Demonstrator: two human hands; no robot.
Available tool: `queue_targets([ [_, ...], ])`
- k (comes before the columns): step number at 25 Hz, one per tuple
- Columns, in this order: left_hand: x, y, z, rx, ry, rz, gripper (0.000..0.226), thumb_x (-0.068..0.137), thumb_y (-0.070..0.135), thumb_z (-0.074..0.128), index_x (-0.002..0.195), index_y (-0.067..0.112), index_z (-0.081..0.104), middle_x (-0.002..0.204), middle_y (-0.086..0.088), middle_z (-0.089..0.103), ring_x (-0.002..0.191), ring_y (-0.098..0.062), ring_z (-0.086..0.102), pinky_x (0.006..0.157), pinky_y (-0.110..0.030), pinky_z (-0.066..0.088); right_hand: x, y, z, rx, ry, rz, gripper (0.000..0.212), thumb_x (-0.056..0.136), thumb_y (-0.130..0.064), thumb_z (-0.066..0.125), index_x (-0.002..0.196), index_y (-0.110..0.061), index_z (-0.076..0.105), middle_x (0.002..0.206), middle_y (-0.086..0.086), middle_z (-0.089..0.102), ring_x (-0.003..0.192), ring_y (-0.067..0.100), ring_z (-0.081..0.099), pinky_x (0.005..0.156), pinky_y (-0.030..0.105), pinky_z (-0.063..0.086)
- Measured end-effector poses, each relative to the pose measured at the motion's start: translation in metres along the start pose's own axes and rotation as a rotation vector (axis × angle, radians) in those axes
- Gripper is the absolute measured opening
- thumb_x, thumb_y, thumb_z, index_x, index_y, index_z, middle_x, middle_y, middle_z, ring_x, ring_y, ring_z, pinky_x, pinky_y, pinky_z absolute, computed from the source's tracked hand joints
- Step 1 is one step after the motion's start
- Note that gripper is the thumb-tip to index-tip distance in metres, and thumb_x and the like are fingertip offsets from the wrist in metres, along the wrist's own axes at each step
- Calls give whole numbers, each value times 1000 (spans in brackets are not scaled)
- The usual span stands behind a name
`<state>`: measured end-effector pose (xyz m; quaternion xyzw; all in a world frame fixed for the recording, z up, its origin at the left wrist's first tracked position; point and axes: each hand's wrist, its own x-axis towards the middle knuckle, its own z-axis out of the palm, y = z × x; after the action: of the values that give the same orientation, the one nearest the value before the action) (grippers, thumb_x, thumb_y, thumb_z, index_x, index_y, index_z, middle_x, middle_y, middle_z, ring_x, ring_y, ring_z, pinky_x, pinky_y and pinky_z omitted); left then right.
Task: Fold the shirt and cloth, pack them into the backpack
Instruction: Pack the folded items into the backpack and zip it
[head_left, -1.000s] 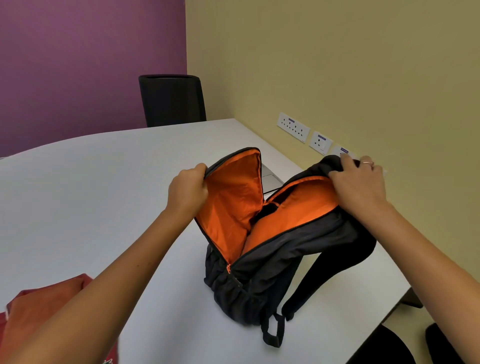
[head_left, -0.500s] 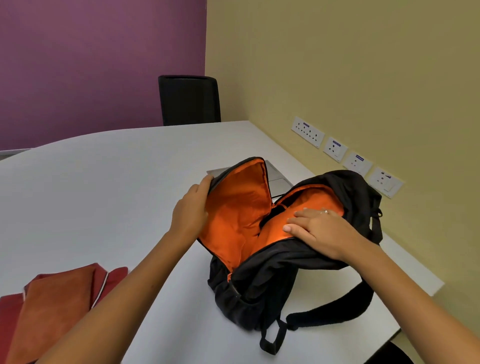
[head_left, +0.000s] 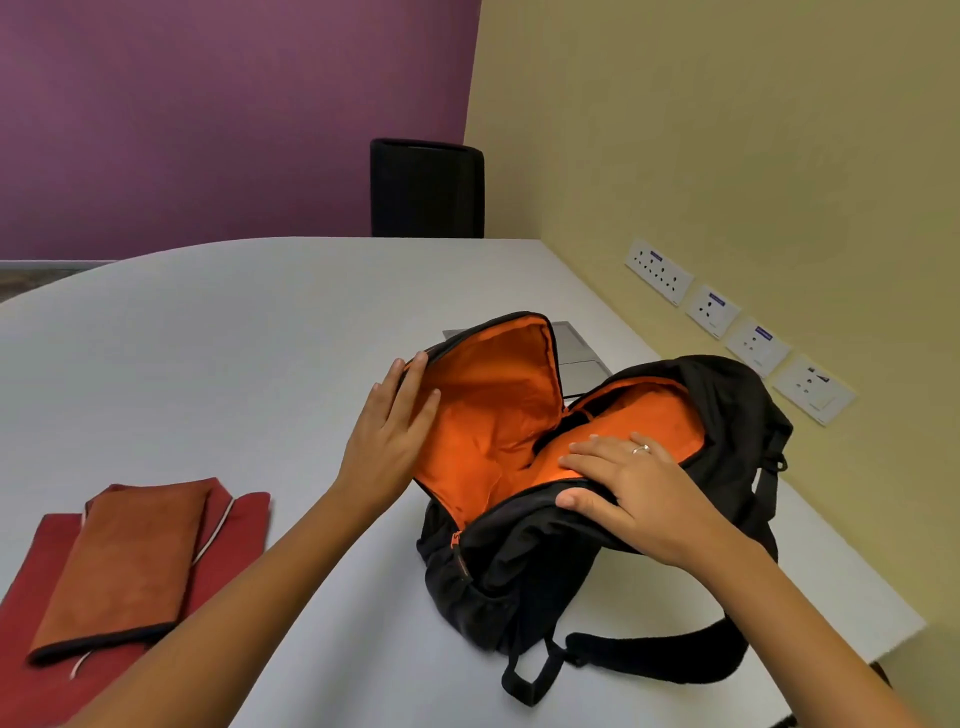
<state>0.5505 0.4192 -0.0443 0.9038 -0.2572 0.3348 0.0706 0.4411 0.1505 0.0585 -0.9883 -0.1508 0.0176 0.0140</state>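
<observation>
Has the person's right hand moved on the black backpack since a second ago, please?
Yes. The right hand has come off the black backpack's far top, nearest the white wall sockets, to its near rim.

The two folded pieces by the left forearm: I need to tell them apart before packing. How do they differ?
The orange-brown cloth lies on top; the dark red shirt lies under it, directly on the table. The cloth is folded narrower, so the shirt shows past it on both sides. The shirt has thin white trim; the cloth is plain with a dark near edge. Both are folded flat, outside the backpack, and untouched by either hand.

Head-worn view, down over table (head_left: 218, 364)
</observation>
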Motion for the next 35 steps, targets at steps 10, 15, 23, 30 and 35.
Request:
queue_targets([
  [10,-90,-1,-8,-235,-189,-43,48,74,-6,57,119,8,63,148,-21,38,130,-40,44,96,-45,46,22,-47,28,-60,352,36,42,92,-46,29,83,-27,65,75,-9,64,73,16,61,70,33,40],
  [15,-156,-45,-13,-278,-361,-94,41,73,-2,47,107,15,62,126,-12,58,113,-32,57,75,-39,54,49,-121,53,49,656,-41,20,87,-24,51,83,-22,70,87,-7,68,87,16,62,92,39,38],
  [23,-260,-177,-29,-135,-726,-720,59,94,36,48,147,18,32,154,-16,25,138,-42,27,98,-55,41,109,-265,194,385,-133,-97,50,95,-42,43,143,-32,38,149,-3,34,135,21,32,109,35,31],
  [30,-311,-207,-19,-290,-1020,-771,111,48,86,-31,144,30,-25,156,-5,-25,146,-32,-13,114,-55,10,124,-349,273,188,-431,-244,74,91,-55,42,152,-26,12,156,-3,-15,147,27,-1,115,51,18],
  [35,-317,-215,-9,-244,-1087,-587,78,92,68,7,144,15,33,141,-26,44,120,-49,50,79,-61,49,116,-365,285,277,-531,-146,105,69,-85,21,152,-25,-3,159,-6,-13,147,17,-7,118,44,12],
])
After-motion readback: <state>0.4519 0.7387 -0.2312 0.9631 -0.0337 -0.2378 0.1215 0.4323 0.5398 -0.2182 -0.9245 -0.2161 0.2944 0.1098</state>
